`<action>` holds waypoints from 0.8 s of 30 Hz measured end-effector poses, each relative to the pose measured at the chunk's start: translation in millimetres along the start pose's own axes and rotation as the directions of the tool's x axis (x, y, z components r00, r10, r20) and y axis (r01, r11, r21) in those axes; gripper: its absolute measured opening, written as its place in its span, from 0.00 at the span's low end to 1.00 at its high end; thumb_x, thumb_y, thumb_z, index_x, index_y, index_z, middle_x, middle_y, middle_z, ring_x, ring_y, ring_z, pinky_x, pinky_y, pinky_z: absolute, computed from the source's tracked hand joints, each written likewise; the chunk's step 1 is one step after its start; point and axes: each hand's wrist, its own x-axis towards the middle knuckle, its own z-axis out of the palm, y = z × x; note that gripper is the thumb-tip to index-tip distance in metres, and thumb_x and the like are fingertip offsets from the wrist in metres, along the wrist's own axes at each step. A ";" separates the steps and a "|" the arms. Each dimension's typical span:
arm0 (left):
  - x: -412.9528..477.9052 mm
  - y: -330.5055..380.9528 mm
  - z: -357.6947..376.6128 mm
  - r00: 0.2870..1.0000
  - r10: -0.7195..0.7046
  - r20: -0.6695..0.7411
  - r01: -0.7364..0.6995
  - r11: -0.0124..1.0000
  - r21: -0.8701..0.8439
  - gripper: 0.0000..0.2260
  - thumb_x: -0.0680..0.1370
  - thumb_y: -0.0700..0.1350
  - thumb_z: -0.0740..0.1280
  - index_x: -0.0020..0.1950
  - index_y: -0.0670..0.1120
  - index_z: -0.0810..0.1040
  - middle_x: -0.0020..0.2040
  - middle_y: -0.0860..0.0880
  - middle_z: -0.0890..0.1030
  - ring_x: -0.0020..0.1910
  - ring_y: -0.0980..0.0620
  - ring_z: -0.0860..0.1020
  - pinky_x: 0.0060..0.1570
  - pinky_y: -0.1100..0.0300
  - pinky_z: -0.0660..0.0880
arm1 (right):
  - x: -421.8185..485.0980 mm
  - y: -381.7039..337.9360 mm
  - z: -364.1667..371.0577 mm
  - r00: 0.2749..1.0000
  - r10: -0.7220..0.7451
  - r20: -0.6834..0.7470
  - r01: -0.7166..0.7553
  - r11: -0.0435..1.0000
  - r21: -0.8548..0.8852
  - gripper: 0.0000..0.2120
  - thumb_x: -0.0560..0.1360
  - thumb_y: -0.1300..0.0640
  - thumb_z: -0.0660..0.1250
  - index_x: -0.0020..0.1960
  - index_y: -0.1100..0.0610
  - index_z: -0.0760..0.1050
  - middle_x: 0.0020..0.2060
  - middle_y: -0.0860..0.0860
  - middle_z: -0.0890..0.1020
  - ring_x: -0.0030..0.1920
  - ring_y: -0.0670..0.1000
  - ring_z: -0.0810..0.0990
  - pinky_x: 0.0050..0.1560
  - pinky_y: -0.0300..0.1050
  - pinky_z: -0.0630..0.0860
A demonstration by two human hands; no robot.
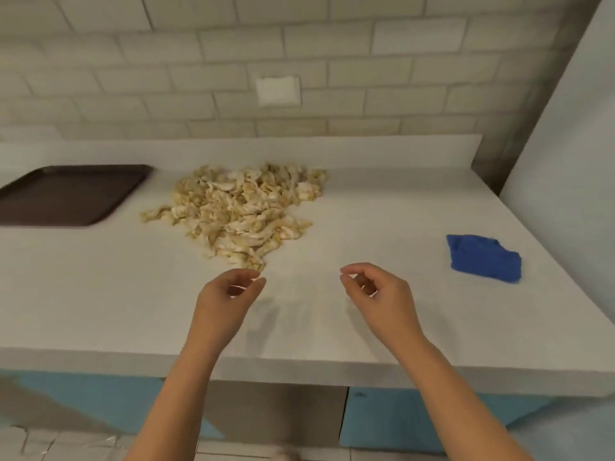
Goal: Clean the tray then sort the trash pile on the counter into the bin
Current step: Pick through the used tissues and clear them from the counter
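A pale yellow trash pile (244, 207) of crumpled scraps lies in the middle of the white counter (366, 227). A dark brown tray (66, 194) sits flat at the far left, partly cut off by the frame edge. My left hand (226, 297) hovers just in front of the pile's near tip, fingers loosely curled and holding nothing. My right hand (376, 291) hangs level with it to the right, over bare counter, fingers also curled and apart, holding nothing. No bin is in view.
A crumpled blue cloth (484, 257) lies on the counter at the right. A tiled wall with a white socket plate (278, 91) stands behind. A pale tall panel (565, 144) borders the right side. Blue cabinet fronts (416, 417) sit below the counter edge.
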 end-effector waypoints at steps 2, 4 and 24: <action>47.3 -21.1 -8.1 0.998 0.029 -0.052 -0.017 0.978 0.209 0.19 0.70 0.53 0.73 0.58 0.49 0.78 0.56 0.48 0.77 0.51 0.50 0.76 0.47 0.59 0.73 | 29.8 -9.0 26.0 0.999 0.005 0.032 -0.003 0.998 -0.055 0.05 0.74 0.53 0.69 0.48 0.44 0.80 0.33 0.45 0.79 0.35 0.46 0.76 0.39 0.36 0.73; 90.0 -36.1 -7.1 0.997 0.069 -0.033 -0.053 0.930 0.364 0.31 0.66 0.57 0.75 0.66 0.48 0.72 0.63 0.43 0.70 0.60 0.44 0.72 0.55 0.53 0.72 | 60.1 -15.8 53.1 0.999 0.006 0.043 -0.002 0.995 -0.097 0.06 0.73 0.53 0.69 0.50 0.45 0.79 0.35 0.45 0.78 0.36 0.46 0.77 0.41 0.39 0.74; 156.9 -92.5 -39.4 0.897 0.412 0.160 -0.441 0.855 0.273 0.25 0.76 0.38 0.65 0.68 0.60 0.65 0.61 0.58 0.71 0.55 0.64 0.69 0.47 0.78 0.64 | 172.0 36.9 174.8 0.970 -0.112 0.215 0.203 0.860 -0.468 0.07 0.72 0.57 0.70 0.50 0.55 0.80 0.46 0.48 0.78 0.51 0.52 0.73 0.48 0.35 0.65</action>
